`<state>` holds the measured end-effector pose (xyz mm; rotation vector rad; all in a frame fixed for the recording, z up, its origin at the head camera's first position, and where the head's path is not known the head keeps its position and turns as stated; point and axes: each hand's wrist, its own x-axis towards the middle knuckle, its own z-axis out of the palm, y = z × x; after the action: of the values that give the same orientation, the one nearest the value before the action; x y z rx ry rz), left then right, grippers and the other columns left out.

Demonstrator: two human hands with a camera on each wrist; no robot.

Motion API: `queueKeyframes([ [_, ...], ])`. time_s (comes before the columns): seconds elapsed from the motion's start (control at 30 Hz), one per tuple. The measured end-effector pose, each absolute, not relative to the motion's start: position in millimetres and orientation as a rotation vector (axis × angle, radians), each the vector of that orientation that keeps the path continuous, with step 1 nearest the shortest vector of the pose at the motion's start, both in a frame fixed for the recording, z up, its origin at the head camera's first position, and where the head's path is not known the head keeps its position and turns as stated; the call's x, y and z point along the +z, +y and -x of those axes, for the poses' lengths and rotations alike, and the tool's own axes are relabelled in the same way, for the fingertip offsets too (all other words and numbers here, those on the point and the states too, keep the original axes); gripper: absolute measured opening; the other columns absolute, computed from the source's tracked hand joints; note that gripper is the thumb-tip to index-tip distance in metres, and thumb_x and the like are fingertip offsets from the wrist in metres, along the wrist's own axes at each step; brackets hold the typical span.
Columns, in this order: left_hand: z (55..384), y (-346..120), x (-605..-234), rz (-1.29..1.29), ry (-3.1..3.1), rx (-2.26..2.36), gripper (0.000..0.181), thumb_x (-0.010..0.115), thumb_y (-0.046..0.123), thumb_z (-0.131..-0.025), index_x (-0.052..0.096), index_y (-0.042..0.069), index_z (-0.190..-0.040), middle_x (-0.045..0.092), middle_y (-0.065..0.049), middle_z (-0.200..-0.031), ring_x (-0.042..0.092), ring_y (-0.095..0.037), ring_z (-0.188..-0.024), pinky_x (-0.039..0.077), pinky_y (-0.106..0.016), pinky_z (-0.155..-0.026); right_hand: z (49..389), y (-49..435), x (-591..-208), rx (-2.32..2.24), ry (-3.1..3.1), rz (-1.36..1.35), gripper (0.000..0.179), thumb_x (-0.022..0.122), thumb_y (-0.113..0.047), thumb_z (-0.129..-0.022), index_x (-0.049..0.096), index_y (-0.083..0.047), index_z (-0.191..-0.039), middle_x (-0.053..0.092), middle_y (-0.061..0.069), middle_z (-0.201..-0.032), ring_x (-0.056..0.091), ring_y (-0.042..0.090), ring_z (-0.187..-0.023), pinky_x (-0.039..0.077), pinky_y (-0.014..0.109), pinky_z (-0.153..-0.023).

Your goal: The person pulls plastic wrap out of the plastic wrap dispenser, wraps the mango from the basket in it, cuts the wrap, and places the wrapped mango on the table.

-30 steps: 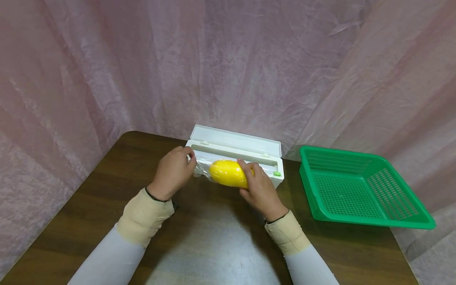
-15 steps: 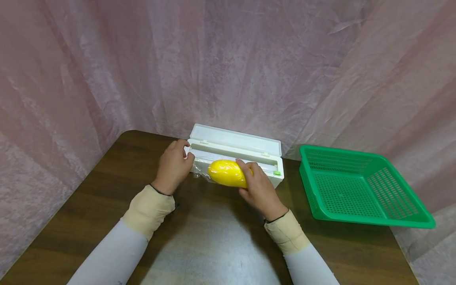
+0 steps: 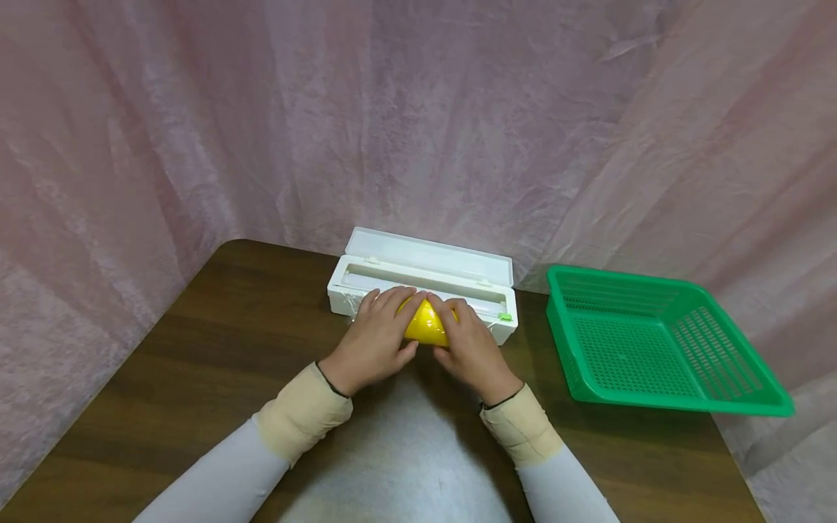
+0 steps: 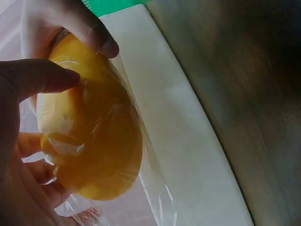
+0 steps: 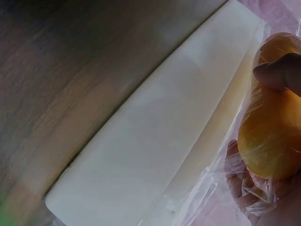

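Note:
A yellow mango (image 3: 427,324), covered in shiny clear plastic film, is held between both hands in front of a cling film dispenser. My left hand (image 3: 375,335) grips its left end, fingers over the far side and thumb on the near side. Against the right end, my right hand (image 3: 472,347) grips in the same way. The mango (image 4: 96,127) shows through creased film in the left wrist view. Loose film gathers at its lower end there. The white dispenser (image 3: 341,299) has its lid (image 3: 428,256) raised, with a pale roll inside partly hidden by my hands.
A green plastic basket (image 3: 663,404) stands at the right of the brown table (image 3: 196,378). A small green slider (image 3: 505,317) sits at the dispenser's right end. A pink curtain (image 3: 418,131) hangs close behind the table.
My left hand, which was pinching film at the dispenser's left end, has come down and right onto the mango. My right hand has kept its hold, almost still.

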<state>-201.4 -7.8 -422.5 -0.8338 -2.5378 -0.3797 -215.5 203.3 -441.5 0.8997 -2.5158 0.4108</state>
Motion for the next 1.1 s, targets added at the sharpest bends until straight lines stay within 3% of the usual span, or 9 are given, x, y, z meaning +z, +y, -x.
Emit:
queueKeyframes([
  [0.43, 215, -10, -429, 0.819, -2.574, -0.238, 0.087, 0.086, 0.035, -0.078, 0.042, 0.009, -0.148, 0.052, -0.009, -0.146, 0.047, -0.027, -0.139, 0.034, -0.063, -0.113, 217, 202, -442, 0.541, -2.551, -0.889, 0.096, 0.086, -0.005, -0.072, 0.035, -0.012, -0.153, 0.054, 0.019, -0.117, 0.059, 0.031, -0.101, 0.054, 0.045, -0.09],
  [0.73, 222, -15, -434, 0.788, -2.534, -0.224, 0.093, 0.092, 0.024, -0.071, 0.042, 0.018, -0.15, 0.055, -0.017, -0.134, 0.056, -0.034, -0.123, 0.041, -0.056, -0.106, 216, 205, -439, 0.563, -2.564, -0.849, 0.096, 0.086, -0.007, -0.072, 0.034, -0.008, -0.153, 0.055, 0.019, -0.119, 0.059, 0.03, -0.1, 0.054, 0.044, -0.088],
  [1.1, 230, -20, -438, 0.796, -2.491, -0.157, 0.094, 0.091, 0.029, -0.071, 0.041, 0.011, -0.148, 0.057, -0.01, -0.134, 0.059, -0.03, -0.117, 0.043, -0.049, -0.098, 219, 208, -437, 0.567, -2.573, -0.872, 0.099, 0.086, -0.008, -0.074, 0.03, -0.005, -0.155, 0.057, 0.02, -0.123, 0.057, 0.031, -0.106, 0.051, 0.045, -0.095],
])
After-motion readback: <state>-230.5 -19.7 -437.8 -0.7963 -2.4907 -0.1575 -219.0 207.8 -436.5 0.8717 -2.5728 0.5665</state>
